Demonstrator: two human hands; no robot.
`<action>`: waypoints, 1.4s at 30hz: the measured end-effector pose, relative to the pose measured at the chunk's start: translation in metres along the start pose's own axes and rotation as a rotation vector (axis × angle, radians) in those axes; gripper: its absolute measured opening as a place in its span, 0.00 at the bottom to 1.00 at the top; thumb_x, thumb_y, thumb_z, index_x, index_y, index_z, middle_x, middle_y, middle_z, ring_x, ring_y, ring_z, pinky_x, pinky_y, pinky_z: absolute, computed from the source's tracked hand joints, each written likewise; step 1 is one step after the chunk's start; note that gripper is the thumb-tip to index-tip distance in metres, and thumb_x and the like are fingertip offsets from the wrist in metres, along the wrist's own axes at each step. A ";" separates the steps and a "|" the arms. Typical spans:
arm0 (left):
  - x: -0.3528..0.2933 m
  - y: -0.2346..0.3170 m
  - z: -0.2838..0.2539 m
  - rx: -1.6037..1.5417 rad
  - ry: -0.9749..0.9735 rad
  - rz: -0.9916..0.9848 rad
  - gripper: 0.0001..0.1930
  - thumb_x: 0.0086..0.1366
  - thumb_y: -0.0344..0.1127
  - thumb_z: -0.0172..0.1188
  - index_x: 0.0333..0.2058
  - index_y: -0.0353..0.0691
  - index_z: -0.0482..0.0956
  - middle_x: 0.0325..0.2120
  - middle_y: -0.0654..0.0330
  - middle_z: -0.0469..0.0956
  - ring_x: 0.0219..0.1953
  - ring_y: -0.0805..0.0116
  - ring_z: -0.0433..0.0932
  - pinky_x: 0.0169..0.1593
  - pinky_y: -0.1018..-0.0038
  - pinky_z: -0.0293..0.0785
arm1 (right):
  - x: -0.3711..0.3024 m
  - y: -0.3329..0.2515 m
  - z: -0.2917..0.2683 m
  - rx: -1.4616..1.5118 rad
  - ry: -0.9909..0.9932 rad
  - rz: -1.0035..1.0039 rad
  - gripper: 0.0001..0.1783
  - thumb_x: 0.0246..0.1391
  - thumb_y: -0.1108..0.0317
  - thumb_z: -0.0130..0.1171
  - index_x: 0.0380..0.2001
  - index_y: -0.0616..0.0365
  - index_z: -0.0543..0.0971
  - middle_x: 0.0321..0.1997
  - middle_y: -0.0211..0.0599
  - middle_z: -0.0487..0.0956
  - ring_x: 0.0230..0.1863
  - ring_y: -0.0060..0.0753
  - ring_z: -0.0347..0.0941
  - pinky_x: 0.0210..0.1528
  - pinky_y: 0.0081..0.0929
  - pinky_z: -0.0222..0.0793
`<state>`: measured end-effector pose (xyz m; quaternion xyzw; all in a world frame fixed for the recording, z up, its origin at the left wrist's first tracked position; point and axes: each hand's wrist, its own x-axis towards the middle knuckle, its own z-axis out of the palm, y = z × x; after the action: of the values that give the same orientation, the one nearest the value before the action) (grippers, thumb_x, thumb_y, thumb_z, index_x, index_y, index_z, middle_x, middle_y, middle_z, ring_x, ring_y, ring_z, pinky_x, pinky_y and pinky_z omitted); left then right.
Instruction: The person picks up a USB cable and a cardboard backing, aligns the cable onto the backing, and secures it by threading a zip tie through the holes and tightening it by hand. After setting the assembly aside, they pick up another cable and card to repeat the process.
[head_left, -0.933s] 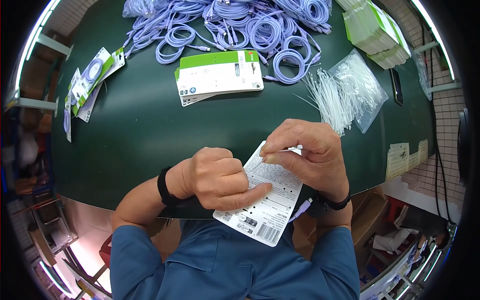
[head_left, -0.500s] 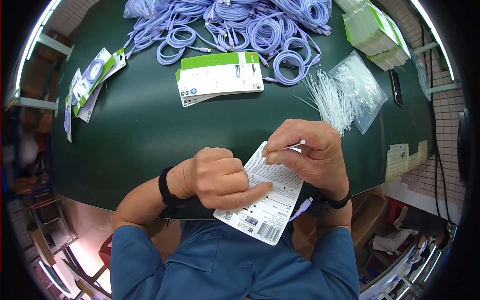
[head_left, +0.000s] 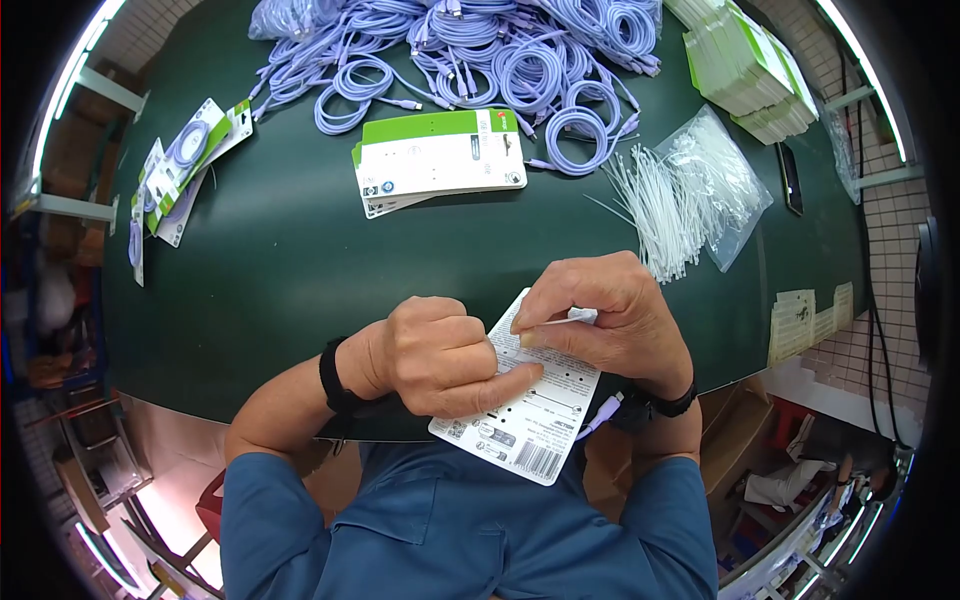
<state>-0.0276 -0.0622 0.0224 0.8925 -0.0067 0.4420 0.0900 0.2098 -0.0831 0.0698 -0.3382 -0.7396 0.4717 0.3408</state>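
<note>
A white printed packaging card (head_left: 535, 435) is held tilted at the table's near edge, its text side up. My left hand (head_left: 440, 357) is closed on the card's left side, one finger lying across its face. Over the card's upper part my right hand (head_left: 610, 312) pinches a thin white cable tie (head_left: 568, 320) between thumb and forefinger. From under the card's right edge sticks the plug of a purple cable (head_left: 604, 411); the rest of that cable is hidden behind the card.
Coiled purple cables (head_left: 530, 75) are heaped at the back. Flat cards (head_left: 440, 160) lie in the middle, loose cable ties (head_left: 660, 215) right of them. Carded cables (head_left: 185, 165) sit at the left. A stack of cards (head_left: 750, 75) and a dark phone (head_left: 790, 178) are at the right.
My right hand has shifted slightly left over the card, bringing the pinched cable tie with it. My left hand has hardly moved.
</note>
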 end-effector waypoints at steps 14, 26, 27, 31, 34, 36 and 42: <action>-0.004 0.002 -0.004 0.003 -0.069 -0.033 0.24 0.51 0.36 0.68 0.49 0.42 0.86 0.20 0.72 0.66 0.18 0.80 0.64 0.21 0.77 0.57 | -0.001 0.004 0.002 -0.010 -0.007 0.045 0.08 0.47 0.80 0.73 0.33 0.61 0.86 0.32 0.36 0.86 0.32 0.31 0.84 0.34 0.26 0.77; 0.000 0.001 0.011 0.056 0.059 -0.100 0.20 0.48 0.32 0.70 0.44 0.40 0.86 0.19 0.71 0.68 0.19 0.78 0.69 0.20 0.77 0.58 | 0.003 0.011 -0.002 0.118 -0.095 0.118 0.09 0.45 0.80 0.74 0.32 0.59 0.88 0.30 0.34 0.84 0.32 0.28 0.82 0.33 0.25 0.75; 0.000 0.002 0.010 0.055 0.059 -0.091 0.20 0.48 0.32 0.70 0.44 0.40 0.86 0.19 0.71 0.68 0.19 0.78 0.69 0.20 0.77 0.58 | 0.003 0.011 -0.003 0.143 -0.085 0.134 0.09 0.46 0.80 0.73 0.33 0.59 0.88 0.30 0.33 0.84 0.32 0.27 0.82 0.33 0.24 0.75; -0.002 0.001 0.006 0.067 -0.016 -0.138 0.21 0.47 0.37 0.73 0.44 0.43 0.88 0.25 0.67 0.78 0.25 0.73 0.79 0.27 0.76 0.69 | 0.004 0.012 -0.007 0.131 -0.112 0.208 0.10 0.51 0.80 0.71 0.38 0.61 0.87 0.32 0.32 0.84 0.32 0.22 0.80 0.35 0.21 0.74; -0.001 -0.003 0.009 -0.033 0.055 -0.247 0.18 0.48 0.32 0.74 0.41 0.41 0.87 0.26 0.63 0.80 0.24 0.69 0.79 0.27 0.73 0.73 | 0.004 0.011 -0.006 0.279 0.131 0.283 0.12 0.54 0.80 0.70 0.43 0.63 0.85 0.34 0.31 0.83 0.33 0.20 0.79 0.36 0.19 0.74; -0.001 -0.004 0.011 -0.065 0.110 -0.339 0.17 0.49 0.31 0.73 0.41 0.41 0.87 0.26 0.63 0.79 0.24 0.69 0.79 0.27 0.73 0.73 | 0.006 0.015 -0.007 0.352 0.248 0.312 0.13 0.56 0.80 0.69 0.45 0.64 0.84 0.35 0.31 0.83 0.34 0.19 0.78 0.37 0.18 0.74; 0.008 -0.003 0.017 -0.377 0.418 -1.105 0.11 0.63 0.28 0.68 0.44 0.39 0.85 0.27 0.62 0.80 0.22 0.72 0.79 0.25 0.75 0.74 | 0.000 0.024 -0.008 0.090 0.873 0.001 0.12 0.59 0.81 0.67 0.46 0.65 0.82 0.36 0.31 0.82 0.36 0.20 0.77 0.38 0.19 0.72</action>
<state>-0.0090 -0.0616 0.0181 0.6273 0.3961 0.4867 0.4612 0.2199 -0.0715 0.0503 -0.4909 -0.5047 0.3166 0.6357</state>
